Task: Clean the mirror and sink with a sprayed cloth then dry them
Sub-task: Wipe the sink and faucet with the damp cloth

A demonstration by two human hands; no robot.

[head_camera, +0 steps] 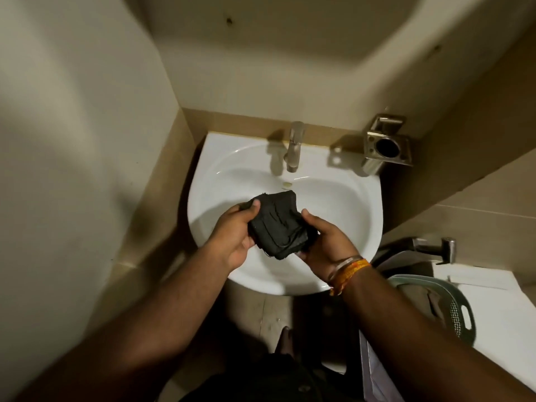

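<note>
A metal tap (pixel 293 146) is mounted at the back, below a cream wall (pixel 72 111) with beige tiles (pixel 478 181) along its lower part. A metal holder (pixel 385 146) with a round dark opening is fixed to the wall to the right of the tap. Lower right, a second metal tap (pixel 435 248) is seen near a white surface (pixel 493 309). A grey plastic basket (pixel 458 309) with slotted sides and a handle hole is placed just beside it. A tiled floor (pixel 269 314) is visible below.
</note>
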